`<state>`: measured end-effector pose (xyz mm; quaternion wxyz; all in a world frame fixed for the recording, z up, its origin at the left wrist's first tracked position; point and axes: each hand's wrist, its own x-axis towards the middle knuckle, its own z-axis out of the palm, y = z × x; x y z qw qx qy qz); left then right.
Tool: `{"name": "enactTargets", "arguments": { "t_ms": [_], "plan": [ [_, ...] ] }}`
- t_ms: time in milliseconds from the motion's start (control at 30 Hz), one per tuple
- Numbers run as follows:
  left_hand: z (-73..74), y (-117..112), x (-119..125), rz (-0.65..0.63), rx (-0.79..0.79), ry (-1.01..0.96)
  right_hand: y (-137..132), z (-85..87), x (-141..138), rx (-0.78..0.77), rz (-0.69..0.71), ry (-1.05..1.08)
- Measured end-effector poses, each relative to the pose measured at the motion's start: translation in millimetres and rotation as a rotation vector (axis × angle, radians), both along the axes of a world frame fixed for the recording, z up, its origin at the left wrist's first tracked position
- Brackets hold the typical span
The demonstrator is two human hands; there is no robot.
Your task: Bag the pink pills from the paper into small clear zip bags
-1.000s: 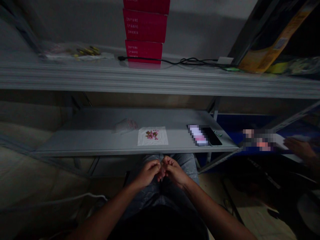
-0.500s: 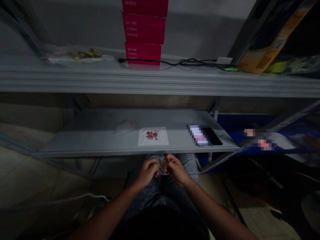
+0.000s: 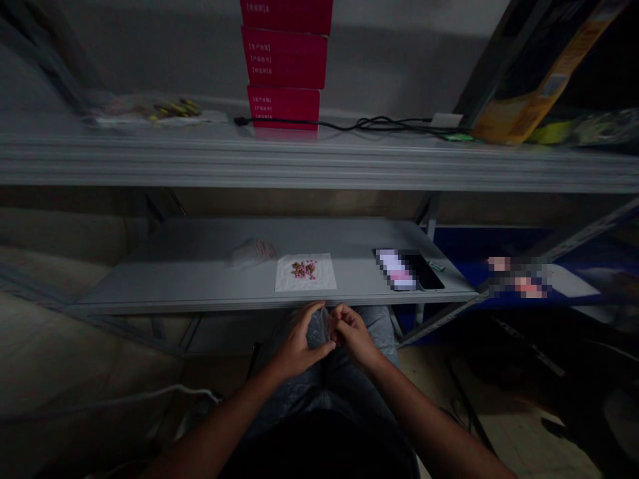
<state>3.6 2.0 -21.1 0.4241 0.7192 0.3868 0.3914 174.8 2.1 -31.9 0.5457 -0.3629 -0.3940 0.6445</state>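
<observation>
Grey metal shelf [image 3: 164, 273] just ahead; left hand [image 3: 299, 344] and right hand [image 3: 353, 336] pinch a small clear bag [image 3: 325, 323].

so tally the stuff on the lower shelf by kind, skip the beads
clear plastic bag: 1
white paper square: 1
black smartphone: 1
pixelated object: 1
small green item: 1
total: 5

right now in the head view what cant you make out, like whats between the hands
Head view only:
The clear sliver between the left hand and right hand: fingers and dim light hide its shape.
The beads on the white paper: too small to identify.
The device: pixelated.
The top red box: cut off by the top edge.
</observation>
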Motion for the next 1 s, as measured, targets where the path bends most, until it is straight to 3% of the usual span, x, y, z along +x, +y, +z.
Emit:
{"name": "enactTargets", "arguments": {
  "t_ms": [200,533,767,1000],
  "plan": [
    [-11.1,1,6,0.051,-0.120,-0.063,3,-1.4,2,-0.022,-0.009,-0.009],
    [-13.7,8,4,0.064,-0.305,-0.218,3,6.5,5,0.063,-0.014,-0.066],
    [-5.4,8,4,0.078,-0.340,-0.264,-5,17.1,9,0.236,0.077,-0.346],
    [3.4,5,5,0.025,-0.342,-0.232,-6,15.8,5,0.257,0.058,-0.413]
  ]
}}
